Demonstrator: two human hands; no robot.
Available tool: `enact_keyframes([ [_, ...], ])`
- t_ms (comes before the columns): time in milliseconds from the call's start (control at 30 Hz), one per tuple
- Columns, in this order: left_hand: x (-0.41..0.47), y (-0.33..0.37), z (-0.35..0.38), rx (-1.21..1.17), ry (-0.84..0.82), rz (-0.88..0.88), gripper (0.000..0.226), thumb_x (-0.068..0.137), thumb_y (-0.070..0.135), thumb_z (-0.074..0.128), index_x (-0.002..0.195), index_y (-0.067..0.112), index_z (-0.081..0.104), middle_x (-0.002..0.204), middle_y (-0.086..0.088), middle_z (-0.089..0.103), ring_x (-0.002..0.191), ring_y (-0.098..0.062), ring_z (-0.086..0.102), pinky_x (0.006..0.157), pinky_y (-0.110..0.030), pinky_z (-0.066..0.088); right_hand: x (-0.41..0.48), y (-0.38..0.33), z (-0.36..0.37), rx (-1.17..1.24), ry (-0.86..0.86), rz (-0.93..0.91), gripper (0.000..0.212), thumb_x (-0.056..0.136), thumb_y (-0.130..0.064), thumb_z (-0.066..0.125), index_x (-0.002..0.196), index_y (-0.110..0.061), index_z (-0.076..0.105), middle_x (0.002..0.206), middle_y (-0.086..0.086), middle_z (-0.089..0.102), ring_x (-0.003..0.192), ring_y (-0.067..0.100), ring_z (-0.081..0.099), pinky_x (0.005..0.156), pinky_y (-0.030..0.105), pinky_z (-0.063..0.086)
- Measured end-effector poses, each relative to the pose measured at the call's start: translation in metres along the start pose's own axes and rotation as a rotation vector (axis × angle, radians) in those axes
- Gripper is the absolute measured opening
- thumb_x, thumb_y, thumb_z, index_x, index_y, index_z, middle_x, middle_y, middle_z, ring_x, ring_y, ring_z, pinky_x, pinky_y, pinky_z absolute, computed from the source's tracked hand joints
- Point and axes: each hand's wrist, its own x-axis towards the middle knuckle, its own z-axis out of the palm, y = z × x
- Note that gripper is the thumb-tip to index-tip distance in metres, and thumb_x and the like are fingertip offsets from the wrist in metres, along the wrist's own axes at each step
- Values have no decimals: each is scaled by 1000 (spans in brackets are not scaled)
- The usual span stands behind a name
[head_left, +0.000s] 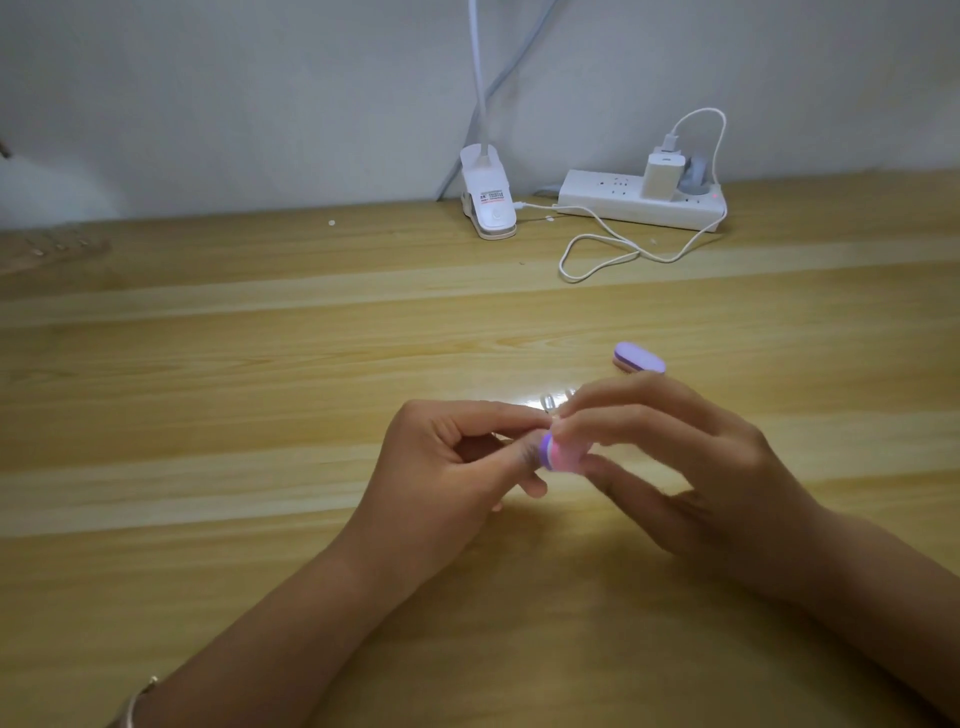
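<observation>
Pinching the buffer block (560, 456) is the right hand (685, 467); the block touches the curled, empty left hand (452, 467).

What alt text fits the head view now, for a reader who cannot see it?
The right hand pinches a pink-and-purple nail buffer against the curled fingers of the left hand, above a wooden table. A second purple buffer lies on the table beyond the right hand. A clip lamp and a power strip with a charger stand at the back.
</observation>
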Motion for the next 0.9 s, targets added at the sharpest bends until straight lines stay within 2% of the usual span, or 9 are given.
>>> enact_keyframes([
  [100,1,-2,1,-2,2,-33,14,82,21,72,93,18,80,70,-5,74,60,-15,70,46,-23,45,1,4,-4,10,37,83,12,93,-3,68,104,-2,72,107,10,67,98,9,64,100,23,50],
  [267,0,-2,-1,-29,2,-20,14,83,16,70,92,20,79,67,-1,73,53,-7,65,47,-21,47,1,-4,2,5,-5,-40,11,96,-5,65,103,-2,73,109,10,67,104,20,66,95,28,51],
  [400,2,-3,-1,-35,-26,-46,13,84,20,70,93,19,79,77,-3,75,62,-15,70,47,-23,46,2,1,-5,-6,38,73,10,93,-3,68,103,-1,73,105,11,67,97,16,66,98,27,52],
  [533,1,-4,-1,-50,-3,-32,14,83,16,70,93,20,79,69,-2,74,54,-7,64,47,-21,47,2,-7,4,0,-3,-22,10,95,-5,67,101,-2,73,108,10,67,102,19,66,95,29,51],
  [633,2,-4,-2,-83,-7,-60,10,82,18,72,89,15,79,80,-6,75,61,-17,70,46,-23,46,3,6,-7,-46,38,56,11,92,-3,68,102,-4,73,106,9,67,96,8,62,91,33,52],
  [700,3,-3,-2,-90,-18,-67,9,83,18,72,87,14,79,85,-6,75,63,-19,71,46,-23,46,5,12,-15,-48,103,124,16,89,-1,70,103,-7,71,104,8,67,91,3,60,80,27,51],
  [800,3,-3,-2,-91,-31,-65,9,86,16,70,89,13,77,87,-6,75,65,-21,71,46,-23,47,5,9,-14,-1,152,138,23,87,0,72,107,-11,67,105,4,66,86,10,62,78,18,48],
  [900,3,-4,-2,-89,-62,-57,10,91,12,66,96,10,75,89,-7,76,67,-23,72,47,-24,47,2,2,-6,-6,93,89,15,91,-5,71,105,-5,69,102,1,66,88,12,61,85,29,51],
])
